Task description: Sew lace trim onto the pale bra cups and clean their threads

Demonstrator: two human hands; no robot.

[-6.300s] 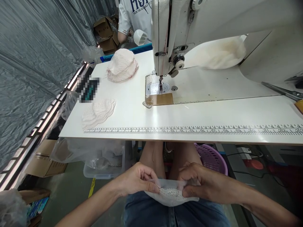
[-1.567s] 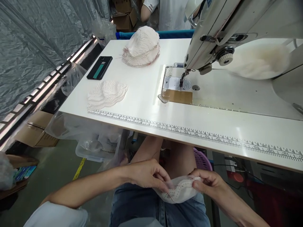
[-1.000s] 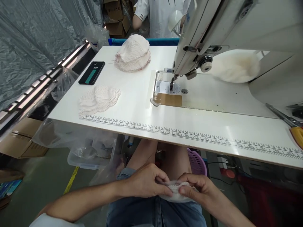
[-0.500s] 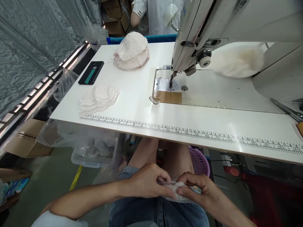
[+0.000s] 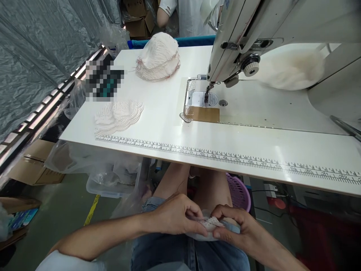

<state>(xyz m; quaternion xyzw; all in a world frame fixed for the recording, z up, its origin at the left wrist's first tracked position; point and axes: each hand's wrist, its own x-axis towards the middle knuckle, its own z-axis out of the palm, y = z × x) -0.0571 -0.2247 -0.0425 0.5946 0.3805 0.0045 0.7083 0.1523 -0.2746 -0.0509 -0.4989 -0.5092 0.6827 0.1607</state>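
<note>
Over my lap, below the table edge, my left hand and my right hand hold a small white lacy piece of fabric between them. My left thumb and fingers pinch its left side. On its right side, my right thumb and forefinger close on it. Much of the fabric is hidden by my fingers. A flat white lace piece with a scalloped edge lies at the table's left. Farther back rests a stack of white cap-shaped fabric pieces with frayed edges.
A sewing machine stands on the white table, with a printed ruler along its front edge. Metal scissors or tweezers lie at the right. Below are a purple basket and a clear plastic bin. Behind is another person's arm.
The lacy fabric has turned slightly in my fingers, and more of it shows between my hands. My head view has shifted a little. The items on the table have not moved.
</note>
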